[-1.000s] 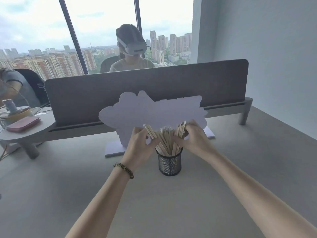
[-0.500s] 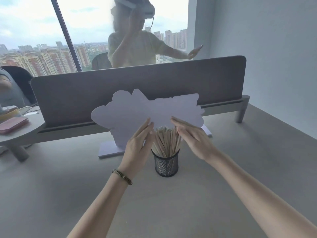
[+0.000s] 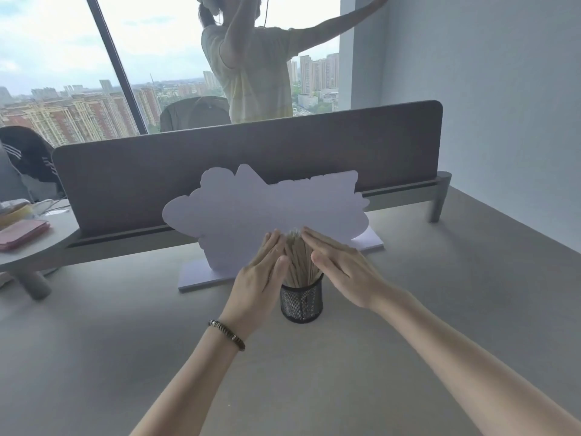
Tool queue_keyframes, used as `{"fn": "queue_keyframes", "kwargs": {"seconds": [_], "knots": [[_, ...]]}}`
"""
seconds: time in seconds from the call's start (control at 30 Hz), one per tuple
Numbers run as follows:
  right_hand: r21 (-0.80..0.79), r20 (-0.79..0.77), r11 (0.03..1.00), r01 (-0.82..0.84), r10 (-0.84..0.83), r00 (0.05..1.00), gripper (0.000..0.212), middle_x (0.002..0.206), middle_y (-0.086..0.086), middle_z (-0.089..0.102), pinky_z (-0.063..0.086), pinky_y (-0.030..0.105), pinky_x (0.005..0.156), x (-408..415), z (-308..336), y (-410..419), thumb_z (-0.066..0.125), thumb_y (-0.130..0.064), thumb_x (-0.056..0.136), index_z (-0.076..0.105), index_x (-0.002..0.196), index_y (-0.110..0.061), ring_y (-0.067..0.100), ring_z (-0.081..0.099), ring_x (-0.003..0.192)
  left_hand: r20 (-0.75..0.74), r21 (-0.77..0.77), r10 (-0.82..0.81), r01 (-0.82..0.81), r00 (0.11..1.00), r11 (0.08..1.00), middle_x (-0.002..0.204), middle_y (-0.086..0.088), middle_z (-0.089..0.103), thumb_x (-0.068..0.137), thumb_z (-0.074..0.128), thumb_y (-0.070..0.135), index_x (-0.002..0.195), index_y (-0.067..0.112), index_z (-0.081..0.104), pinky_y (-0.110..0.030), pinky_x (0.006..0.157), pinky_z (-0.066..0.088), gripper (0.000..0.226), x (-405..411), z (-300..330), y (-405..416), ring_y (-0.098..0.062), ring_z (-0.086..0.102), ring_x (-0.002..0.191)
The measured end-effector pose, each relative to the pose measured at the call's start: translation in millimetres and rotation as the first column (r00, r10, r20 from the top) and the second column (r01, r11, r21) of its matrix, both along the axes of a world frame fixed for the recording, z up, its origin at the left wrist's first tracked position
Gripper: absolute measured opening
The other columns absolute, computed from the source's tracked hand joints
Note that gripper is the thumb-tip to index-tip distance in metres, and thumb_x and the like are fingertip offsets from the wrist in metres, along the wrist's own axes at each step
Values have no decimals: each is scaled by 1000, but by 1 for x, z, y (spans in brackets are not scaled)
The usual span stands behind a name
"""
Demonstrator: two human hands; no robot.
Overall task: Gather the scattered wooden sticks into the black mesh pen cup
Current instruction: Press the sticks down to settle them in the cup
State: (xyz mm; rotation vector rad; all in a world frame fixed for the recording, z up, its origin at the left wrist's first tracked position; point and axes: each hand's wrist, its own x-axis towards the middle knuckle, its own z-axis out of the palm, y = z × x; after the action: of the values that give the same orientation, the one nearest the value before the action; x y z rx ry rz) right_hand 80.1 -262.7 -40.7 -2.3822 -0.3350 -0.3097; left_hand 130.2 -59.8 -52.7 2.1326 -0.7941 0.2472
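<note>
Desktop cup's sticks (image 3: 298,262) between flat fingers (image 3: 270,250)

Dark beaded bracelet (image 3: 227,335), left wrist

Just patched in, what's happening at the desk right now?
A person is tidying wooden sticks that stand bunched in the black mesh pen cup on the grey desk. The left hand and right hand, fingers straight, flank the bundle and press it from either side. No loose sticks show on the desk. A white cutout sign stands just behind the cup.
</note>
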Motion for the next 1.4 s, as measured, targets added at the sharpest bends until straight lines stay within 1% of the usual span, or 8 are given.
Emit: {"fn": "queue_keyframes", "kwargs": {"seconds": [0.1,0.2,0.3,0.4,0.53,1.03,1.2,1.4], "knots": [[-29,-16,1000,-2,1,1000,62,166,-20,5,7,22,124,-1,-2,3,27,-51,104,14,160,-27,-11,0,149,-48,-64,-45,42,998,997,164,15,15,100,39,53,157,23,24,-23,123,16,66,-2,-4,0,6,9,150],[314,-97,949,-15,48,994,72,164,-29,-8,7,25,121,-7,-10,5,35,-59,101,-5,158,-42,-16,-1,147,-203,-216,-84,39,976,976,167,17,2,85,55,55,159,32,8,-26,120,19,91,-9,-17,4,4,7,151],[558,-180,829,45,68,981,83,164,-23,14,19,27,118,-10,-21,1,52,-49,95,-3,157,-46,-30,22,131,-378,-310,-67,-58,923,949,162,8,27,74,70,38,157,27,19,-34,117,34,99,-12,-36,9,-8,29,148],[543,-232,838,54,88,969,78,149,-13,49,32,39,118,-14,-31,-3,58,-27,86,26,157,-34,-7,46,133,-458,-273,-53,-84,887,958,137,8,61,76,72,16,140,23,50,-40,107,48,68,-11,-51,11,-9,58,127],[416,-233,904,94,6,972,46,124,-14,70,43,44,111,-15,-41,-1,65,-21,84,63,128,-34,2,63,119,-440,-270,3,-135,898,953,117,12,73,85,71,1,122,21,65,-33,99,54,43,-15,-51,9,-1,68,109],[636,-305,710,302,-128,944,32,122,-8,72,53,23,96,-39,-48,-89,46,-4,103,65,127,-15,4,67,111,-535,-348,-100,-111,839,931,103,11,78,77,64,28,98,43,72,-43,99,54,27,-22,-45,-107,-8,72,103],[660,-335,637,398,-225,915,31,113,-3,73,55,14,77,-47,-44,-144,40,-7,106,65,123,-12,-5,71,92,-528,-370,-190,-23,828,929,112,19,74,83,60,17,117,35,70,-35,102,52,39,-34,-48,-176,1,67,109],[709,-335,540,453,-307,891,31,115,-1,72,56,17,83,-53,-44,-205,39,-11,107,64,123,-17,2,70,94,-551,-415,-263,14,792,910,120,15,70,90,56,3,136,19,60,-24,101,51,48,-36,-52,-255,-1,65,114]]}}
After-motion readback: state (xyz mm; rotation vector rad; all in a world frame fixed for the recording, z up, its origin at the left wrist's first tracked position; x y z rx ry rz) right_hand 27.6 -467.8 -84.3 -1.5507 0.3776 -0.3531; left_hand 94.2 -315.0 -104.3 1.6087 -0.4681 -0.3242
